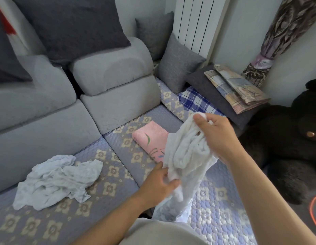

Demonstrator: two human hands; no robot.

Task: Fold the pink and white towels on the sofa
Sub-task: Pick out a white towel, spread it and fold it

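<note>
You have one view, a wide-angle camera worn on your head, looking forward and down over your forearms onto the sofa seat (118, 174). It sits close above your left hand (159, 183) and right hand (217, 137); the backrest cushions (107, 71) rise at the frame's top.

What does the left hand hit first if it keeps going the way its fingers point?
The left hand already pinches the white towel. Beyond that, probably the folded pink towel on the sofa cover, though depth is unclear from one view.
</note>
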